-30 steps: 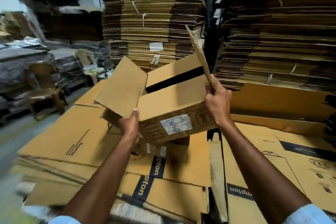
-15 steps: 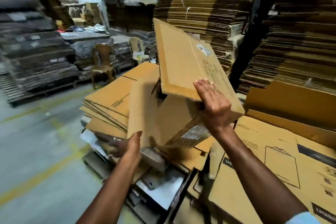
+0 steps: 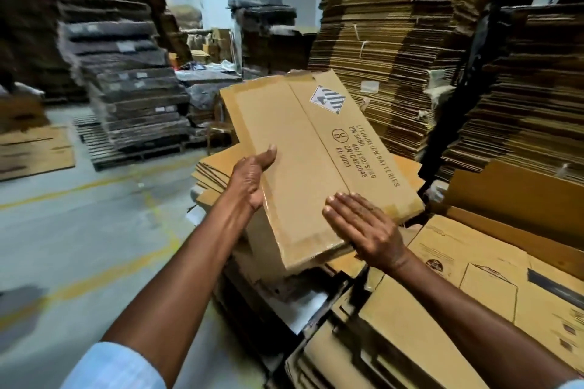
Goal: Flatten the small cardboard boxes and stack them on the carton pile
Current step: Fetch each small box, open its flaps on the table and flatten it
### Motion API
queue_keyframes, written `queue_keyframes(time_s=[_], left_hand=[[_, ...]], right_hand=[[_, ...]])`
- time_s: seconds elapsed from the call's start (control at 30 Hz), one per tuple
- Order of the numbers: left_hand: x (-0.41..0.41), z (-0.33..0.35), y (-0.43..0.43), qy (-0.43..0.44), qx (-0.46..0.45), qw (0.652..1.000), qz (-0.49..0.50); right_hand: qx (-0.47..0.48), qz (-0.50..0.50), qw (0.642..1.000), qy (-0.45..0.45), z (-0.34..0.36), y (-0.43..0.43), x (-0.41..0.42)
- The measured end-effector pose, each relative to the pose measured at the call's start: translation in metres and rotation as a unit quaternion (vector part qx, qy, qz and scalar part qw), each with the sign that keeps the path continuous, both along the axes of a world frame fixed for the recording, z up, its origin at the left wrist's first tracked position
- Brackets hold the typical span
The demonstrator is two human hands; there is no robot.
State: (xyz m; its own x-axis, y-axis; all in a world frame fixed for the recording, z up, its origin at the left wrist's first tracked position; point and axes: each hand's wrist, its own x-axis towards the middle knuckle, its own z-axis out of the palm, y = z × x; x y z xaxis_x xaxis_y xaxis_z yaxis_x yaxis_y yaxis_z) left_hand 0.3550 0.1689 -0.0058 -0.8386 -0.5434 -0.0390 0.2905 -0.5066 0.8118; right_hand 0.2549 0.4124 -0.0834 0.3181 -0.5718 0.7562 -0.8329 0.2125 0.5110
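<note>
Pressing flat: small cardboard box (image 3: 313, 164), collapsed and tilted above the carton pile (image 3: 218, 174); my left hand (image 3: 252, 181) grips its left edge, fingers curled beneath, my right hand (image 3: 363, 227) lies open-palmed on its near corner; best squared before lowering.

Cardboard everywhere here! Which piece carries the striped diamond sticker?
The flattened box held between the left hand and right hand. Its white diamond label sits near the top edge, above printed battery text; the surrounding stacked cartons show no such sticker.
</note>
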Motion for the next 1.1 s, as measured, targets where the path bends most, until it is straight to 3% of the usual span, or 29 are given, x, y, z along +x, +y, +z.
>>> queue_keyframes(time_s=[0.2,0.43,0.5,0.63,0.77,0.9,1.1], left_hand=[[0.062,-0.037,0.016,0.037,-0.017,0.997,0.066],[0.156,-0.075,0.035,0.035,-0.047,0.985,0.16],[0.188,-0.086,0.054,0.018,-0.044,0.98,0.191],[0.255,-0.119,0.099,0.018,-0.008,0.969,0.245],[0.327,-0.165,0.154,0.009,0.04,0.942,0.333],[0.397,-0.205,0.212,0.035,0.098,0.913,0.395],[0.496,-0.242,0.269,-0.006,0.1,0.836,0.539]], right_hand=[[0.229,-0.016,0.968,-0.1,-0.001,0.03,0.04],[0.113,-0.061,0.933,-0.337,0.069,0.021,0.061],[0.103,-0.048,0.9,-0.42,0.083,0.016,0.069],[0.149,0.072,0.819,-0.55,0.078,0.011,0.107],[0.227,0.159,0.786,-0.553,0.049,0.014,0.175],[0.301,0.221,0.778,-0.505,0.032,0.025,0.25],[0.376,0.291,0.763,-0.437,0.012,0.033,0.358]])
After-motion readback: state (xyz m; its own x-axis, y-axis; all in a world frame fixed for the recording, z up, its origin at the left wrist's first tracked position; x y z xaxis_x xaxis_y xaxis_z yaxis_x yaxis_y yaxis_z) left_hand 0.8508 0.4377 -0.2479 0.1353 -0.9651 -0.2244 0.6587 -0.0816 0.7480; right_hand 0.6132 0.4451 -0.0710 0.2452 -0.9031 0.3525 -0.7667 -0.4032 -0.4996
